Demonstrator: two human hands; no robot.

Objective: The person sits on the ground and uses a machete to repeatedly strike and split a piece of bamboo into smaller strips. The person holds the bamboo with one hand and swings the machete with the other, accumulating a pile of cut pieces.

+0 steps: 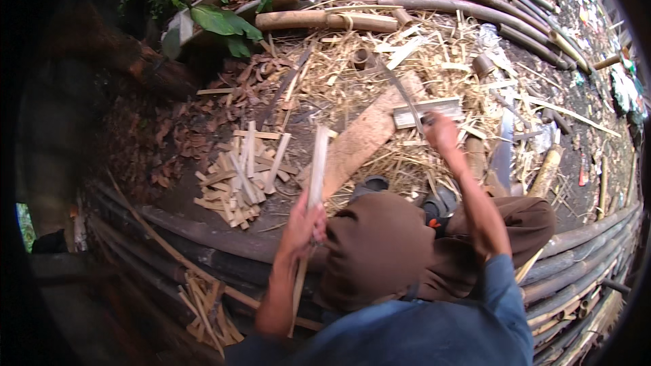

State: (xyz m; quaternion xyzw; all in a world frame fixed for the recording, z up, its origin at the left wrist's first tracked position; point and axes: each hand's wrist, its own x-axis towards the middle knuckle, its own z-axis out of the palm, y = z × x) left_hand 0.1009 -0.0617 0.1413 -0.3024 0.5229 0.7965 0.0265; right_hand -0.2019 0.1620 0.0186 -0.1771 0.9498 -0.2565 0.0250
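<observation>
My left hand [304,227] is closed around a pale split-bamboo strip [317,163], which stands up past my fingers. A thin length shows below that hand, along my forearm. In my right hand [442,134] is the handle of a long knife [401,89], its narrow blade slanting away to the far left. Between the hands a flat wooden board [363,134] lies on the ground. Just beyond my right hand rests a short split-bamboo piece [447,108]. Left of the strip is a heap of short bamboo slats [234,179].
Shavings [359,41] and dry leaves [196,122] cover the ground. Long bamboo poles [461,7] lie at the far side, with a thick bamboo length [325,21] before them. A saw blade [502,146] lies at right. More poles [583,257] run beneath me; another slat bundle [207,308] is lower left.
</observation>
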